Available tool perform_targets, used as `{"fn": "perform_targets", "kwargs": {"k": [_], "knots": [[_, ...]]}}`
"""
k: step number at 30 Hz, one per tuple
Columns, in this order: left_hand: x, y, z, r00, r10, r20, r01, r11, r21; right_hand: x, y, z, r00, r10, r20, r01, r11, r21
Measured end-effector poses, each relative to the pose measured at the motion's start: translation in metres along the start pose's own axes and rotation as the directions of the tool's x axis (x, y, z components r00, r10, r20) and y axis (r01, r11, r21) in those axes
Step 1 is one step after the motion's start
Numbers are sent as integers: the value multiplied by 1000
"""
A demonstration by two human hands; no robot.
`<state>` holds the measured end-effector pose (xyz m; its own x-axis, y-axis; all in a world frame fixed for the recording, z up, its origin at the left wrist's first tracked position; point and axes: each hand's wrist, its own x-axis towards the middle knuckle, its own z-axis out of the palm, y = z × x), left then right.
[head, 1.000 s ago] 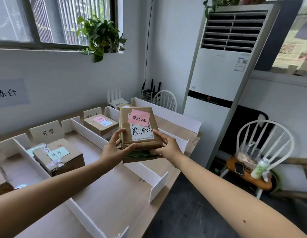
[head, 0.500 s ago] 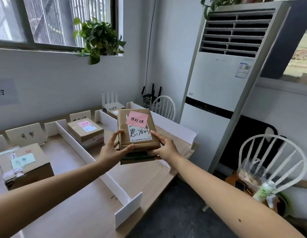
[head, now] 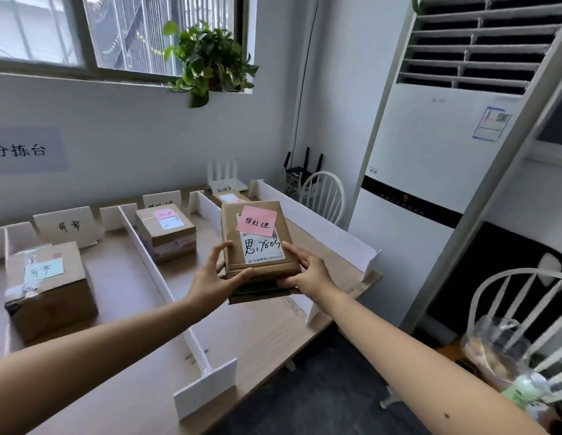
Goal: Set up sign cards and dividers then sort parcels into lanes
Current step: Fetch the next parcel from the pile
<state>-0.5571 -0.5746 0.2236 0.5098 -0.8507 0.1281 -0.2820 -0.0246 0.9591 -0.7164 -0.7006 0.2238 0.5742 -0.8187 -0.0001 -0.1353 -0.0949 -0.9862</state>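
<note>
Both hands hold a flat brown parcel (head: 232, 246) with a pink sticky note and a white label, lifted above the table. My left hand (head: 212, 277) grips its left near edge, my right hand (head: 308, 273) its right near edge. A darker item is held under the parcel. White dividers (head: 154, 268) (head: 320, 227) split the wooden table (head: 267, 334) into lanes. A box with a pink note (head: 165, 230) lies in the middle lane, a box with a green note (head: 47, 290) in the left lane, and a small parcel (head: 229, 197) at the far end. Sign cards (head: 68, 226) (head: 162, 200) (head: 224, 186) stand at the back.
A tall white air conditioner (head: 446, 158) stands right of the table. A white chair (head: 323, 193) is beyond the far corner, another white chair (head: 524, 318) with a plastic bag and bottle at the lower right. A potted plant (head: 210, 61) sits on the window sill.
The camera view shifted a little; the table and lanes slid in the view. Both hands kept the parcel in the same grip in front of me.
</note>
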Motion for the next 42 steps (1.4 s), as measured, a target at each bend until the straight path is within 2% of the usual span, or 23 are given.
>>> {"fn": "perform_targets", "kwargs": {"k": [10,25,33,42], "knots": [[43,-10,26,999,-27,-33,27,999,-18,53,13,-24,998,14,58,-14,1000,8],[167,-38,48,995,-43,-91,47,998,41,186,20,-51,985,8,172,-7,1000,-10],[213,-51,45,983,-81,-163,88,995,37,247,24,-41,970,22,241,-21,1000,-8],[253,-88,15,951,-154,-269,172,984,43,316,39,-2,906,78,417,-95,995,21]]}}
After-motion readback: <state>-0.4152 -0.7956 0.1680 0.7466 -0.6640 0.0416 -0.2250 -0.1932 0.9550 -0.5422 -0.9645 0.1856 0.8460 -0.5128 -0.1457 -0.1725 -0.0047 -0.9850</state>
